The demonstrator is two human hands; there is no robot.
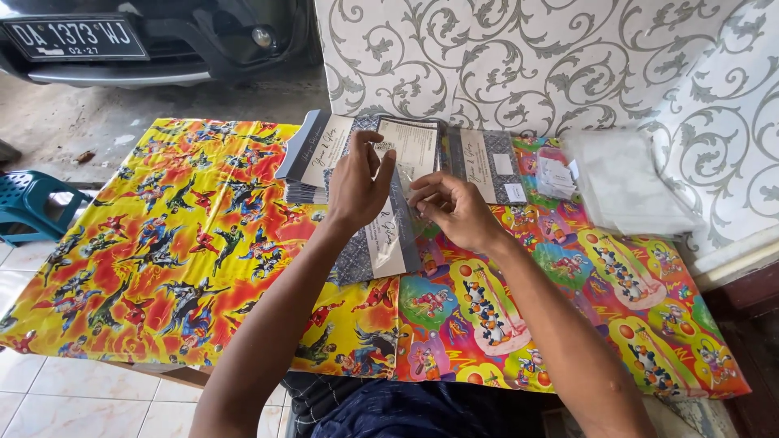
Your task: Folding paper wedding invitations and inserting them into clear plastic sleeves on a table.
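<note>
I look down on a low worktop (203,268) spread with bright cartoon-print covers, yellow and red on the left, multicoloured on the right, standing on pale floor tiles. Nearest me, both forearms reach out over the cloth. My left hand (357,185) is closed, thumb against fingers, on the top edge of a grey patterned card (381,239) with a pale panel, which lies tilted near the middle of the worktop. My right hand (451,209) is just beside it on the right, fingers pinched together on a clear plastic sleeve (406,180) at the card's upper end; I cannot tell how far the sleeve covers the card. Just beyond the hands sits a stack of similar grey cards (312,158) on the left and another card (487,162) lying flat on the right. Further right are a small pack of labels (556,172) and a pile of clear sleeves (625,182). A scroll-patterned white sheet (527,65) forms the backdrop. At far left, a blue plastic stool (28,203) and a dark car's bumper (154,40).
</note>
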